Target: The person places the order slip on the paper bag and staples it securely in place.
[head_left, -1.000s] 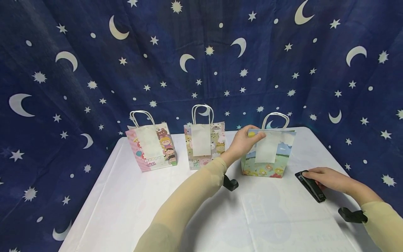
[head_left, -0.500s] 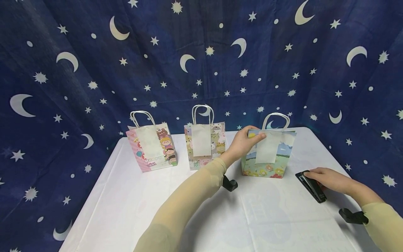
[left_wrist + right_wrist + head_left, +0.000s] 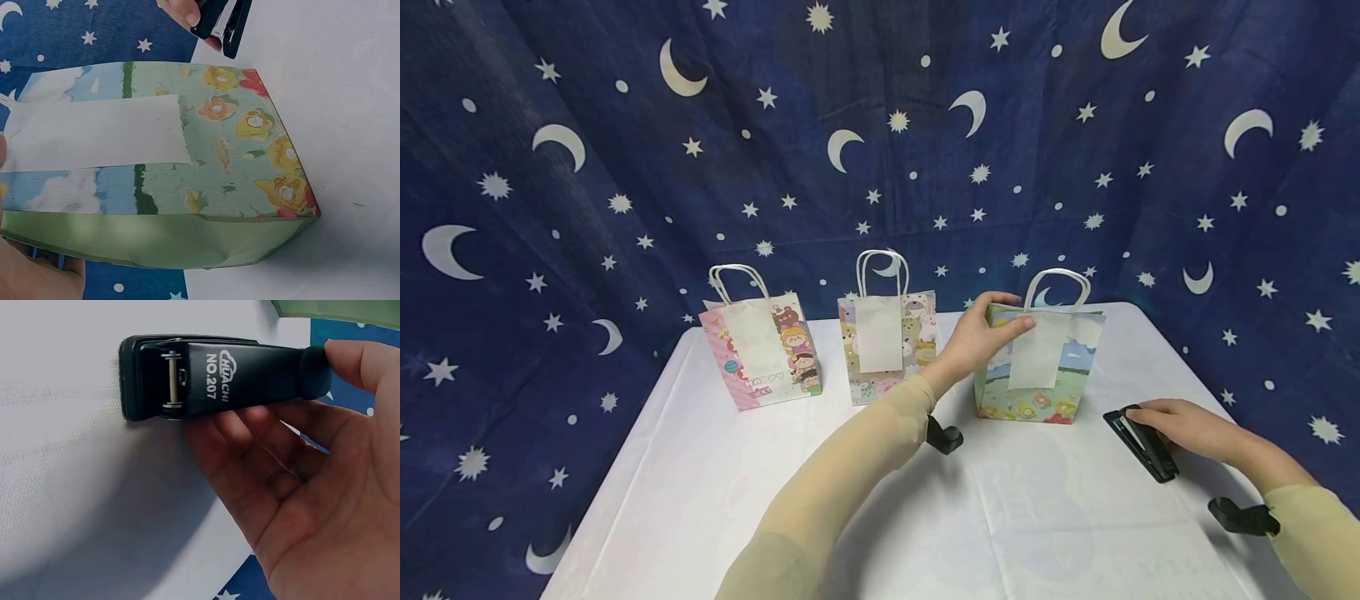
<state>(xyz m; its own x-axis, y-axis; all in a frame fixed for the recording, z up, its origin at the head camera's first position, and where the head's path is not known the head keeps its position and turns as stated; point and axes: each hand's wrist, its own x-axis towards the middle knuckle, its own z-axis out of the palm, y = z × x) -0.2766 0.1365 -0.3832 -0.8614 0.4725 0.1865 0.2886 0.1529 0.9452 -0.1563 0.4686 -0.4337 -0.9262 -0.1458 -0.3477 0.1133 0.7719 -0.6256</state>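
My left hand [image 3: 976, 340] is at the top left corner of a paper gift bag [image 3: 1078, 367] printed with a meadow and flowers, its thumb on the front and its fingers behind the rim. A blank white paper [image 3: 100, 134] lies over the bag's front. In the left wrist view that hand shows only at the left edge. My right hand [image 3: 1187, 429] holds a black stapler [image 3: 1142, 444], right of the bag. The right wrist view has the stapler [image 3: 250, 375] marked "NO.207", with the thumb at its end and the other fingers under it.
Two more paper bags stand to the left: one with cartoon animals [image 3: 919, 333] and a pink one [image 3: 730, 367]. Both carry white paper on the front. A white cloth [image 3: 700, 500] covers the table, and a blue star-and-moon curtain [image 3: 850, 100] hangs behind.
My left fingers have lifted slightly at the bag's corner, while the thumb stays on its front. The stapler has opened a little wider in my right hand. The bags stand where they were.
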